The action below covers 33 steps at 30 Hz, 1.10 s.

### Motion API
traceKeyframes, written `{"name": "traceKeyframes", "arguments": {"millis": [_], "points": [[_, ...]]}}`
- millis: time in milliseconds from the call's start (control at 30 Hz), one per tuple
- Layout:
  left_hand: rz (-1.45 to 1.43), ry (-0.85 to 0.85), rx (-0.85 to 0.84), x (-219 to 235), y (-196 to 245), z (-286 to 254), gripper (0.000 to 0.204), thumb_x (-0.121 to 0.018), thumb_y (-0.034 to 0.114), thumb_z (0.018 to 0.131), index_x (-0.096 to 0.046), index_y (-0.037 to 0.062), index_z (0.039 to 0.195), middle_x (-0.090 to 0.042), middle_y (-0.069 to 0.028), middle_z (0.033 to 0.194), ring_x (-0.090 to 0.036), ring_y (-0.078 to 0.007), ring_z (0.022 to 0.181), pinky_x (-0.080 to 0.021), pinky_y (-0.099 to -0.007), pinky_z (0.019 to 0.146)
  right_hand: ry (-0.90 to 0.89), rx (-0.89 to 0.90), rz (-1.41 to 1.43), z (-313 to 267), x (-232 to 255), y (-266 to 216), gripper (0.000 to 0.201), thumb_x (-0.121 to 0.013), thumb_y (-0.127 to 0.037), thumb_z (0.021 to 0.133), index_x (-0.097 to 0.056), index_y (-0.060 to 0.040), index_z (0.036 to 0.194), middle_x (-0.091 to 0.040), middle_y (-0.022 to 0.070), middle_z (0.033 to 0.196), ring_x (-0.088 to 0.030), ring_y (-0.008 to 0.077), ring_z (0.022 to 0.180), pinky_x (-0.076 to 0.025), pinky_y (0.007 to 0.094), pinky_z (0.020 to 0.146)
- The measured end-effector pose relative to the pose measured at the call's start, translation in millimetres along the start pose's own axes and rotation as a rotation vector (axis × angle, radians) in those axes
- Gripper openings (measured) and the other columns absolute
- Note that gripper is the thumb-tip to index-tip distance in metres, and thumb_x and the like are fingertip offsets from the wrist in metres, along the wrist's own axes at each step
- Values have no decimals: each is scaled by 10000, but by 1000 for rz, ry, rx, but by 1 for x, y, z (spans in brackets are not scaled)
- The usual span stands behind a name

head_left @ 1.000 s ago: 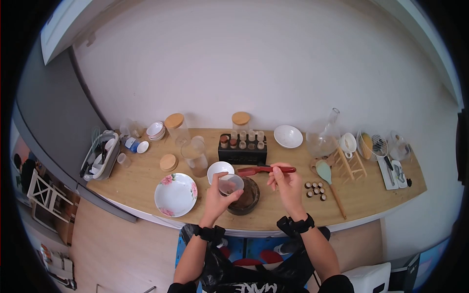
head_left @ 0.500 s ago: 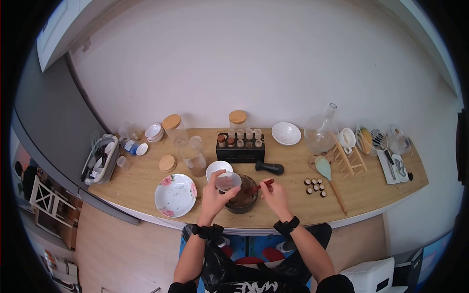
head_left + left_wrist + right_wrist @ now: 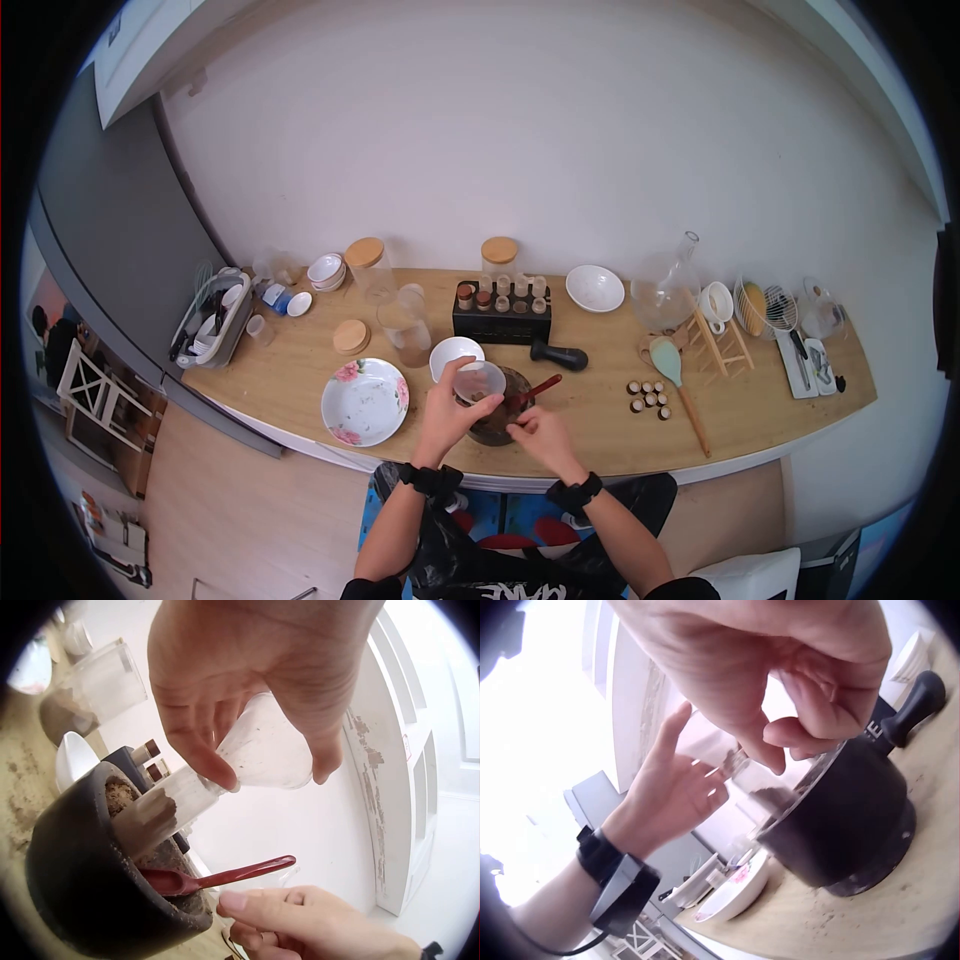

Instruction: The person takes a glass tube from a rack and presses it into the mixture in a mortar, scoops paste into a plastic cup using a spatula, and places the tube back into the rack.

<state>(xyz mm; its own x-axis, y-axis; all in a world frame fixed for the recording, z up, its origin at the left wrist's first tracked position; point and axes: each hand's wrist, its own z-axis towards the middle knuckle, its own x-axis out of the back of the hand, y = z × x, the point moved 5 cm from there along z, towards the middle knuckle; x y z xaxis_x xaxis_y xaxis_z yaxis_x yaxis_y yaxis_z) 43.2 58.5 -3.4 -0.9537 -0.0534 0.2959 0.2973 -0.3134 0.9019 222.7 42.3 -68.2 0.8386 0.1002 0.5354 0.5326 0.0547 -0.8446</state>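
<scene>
Cup [image 3: 247, 761] at frame centre was gripped in your left hand [image 3: 447, 410], tipped over the mortar [image 3: 90, 885] — powder already inside; your right hand [image 3: 533, 436] pinched the spoon [image 3: 217, 876], scraping unfinished.

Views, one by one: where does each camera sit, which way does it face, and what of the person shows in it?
Head: high above, facing down at the counter; both forearms, left hand and right hand show at the mortar.
Left wrist: under the left hand, facing along the fingers at the cup tipped over the mortar; right hand shows below.
Right wrist: under the right hand, facing across the mortar; left hand shows.
Shared: both wrist views show the mortar, cup and both hands.
</scene>
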Motion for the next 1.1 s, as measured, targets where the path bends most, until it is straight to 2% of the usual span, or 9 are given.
{"name": "traceKeyframes", "arguments": {"millis": [100,167,267,367,500,600,667,800,1100], "points": [[-79,-21,59,0,4,-4,678,-808,230,701,-469,60,1262,-631,-130,1088,-604,-210,1010,-505,-322,814,2,152,82,0,-10,-43,369,-715,-142,765,-570,29,1058,-641,145,702,-638,296,630,-488,391,588],[-84,-9,58,1,11,-8,704,-822,247,682,-471,56,1261,-647,-133,1070,-622,-216,987,-505,-338,832,34,168,142,11,-26,-41,401,-714,-117,747,-559,2,1097,-645,162,737,-637,322,662,-487,407,596],[-85,-6,65,4,13,-13,737,-838,266,656,-471,56,1260,-642,-132,1083,-616,-213,1001,-496,-344,853,140,387,91,25,-42,-41,350,-717,-103,724,-599,-24,1044,-615,157,792,-608,364,744,-485,428,655],[-74,-20,63,5,13,-14,746,-844,245,646,-466,56,1261,-618,-114,1101,-589,-200,1039,-477,-339,877,184,463,27,28,-47,-35,317,-724,-117,729,-616,-36,1017,-593,139,766,-597,345,726,-474,421,647],[-163,72,-66,6,18,-9,740,-843,193,648,-454,42,1260,-620,-93,1058,-593,-189,1010,-481,-332,861,99,310,-20,17,-26,-42,308,-739,-139,729,-625,-47,1000,-578,121,727,-579,305,651,-461,395,600],[-205,134,-49,9,9,5,733,-846,212,649,-462,42,1250,-639,-105,1030,-609,-188,968,-496,-331,829,226,319,127,13,-7,-44,280,-761,-160,751,-642,-11,956,-537,46,650,-480,110,541,-421,252,520],[-57,127,73,7,-29,12,720,-846,266,649,-481,37,1226,-671,-128,972,-640,-205,899,-513,-335,790,234,306,158,6,-4,-35,279,-761,-166,755,-640,-16,956,-534,44,644,-482,113,536,-419,256,513],[110,60,26,1,-42,-1,736,-849,333,639,-498,22,1206,-684,-129,929,-659,-223,846,-511,-345,776,281,264,261,12,17,-41,271,-755,-178,770,-636,-32,966,-531,32,629,-480,106,527,-409,255,498],[8,130,118,5,-48,-6,712,-839,345,653,-508,3,1182,-686,-121,921,-666,-228,839,-508,-337,788,257,196,363,-1,22,-46,291,-747,-190,789,-638,-20,999,-553,-5,637,-480,58,544,-402,220,507]]}}
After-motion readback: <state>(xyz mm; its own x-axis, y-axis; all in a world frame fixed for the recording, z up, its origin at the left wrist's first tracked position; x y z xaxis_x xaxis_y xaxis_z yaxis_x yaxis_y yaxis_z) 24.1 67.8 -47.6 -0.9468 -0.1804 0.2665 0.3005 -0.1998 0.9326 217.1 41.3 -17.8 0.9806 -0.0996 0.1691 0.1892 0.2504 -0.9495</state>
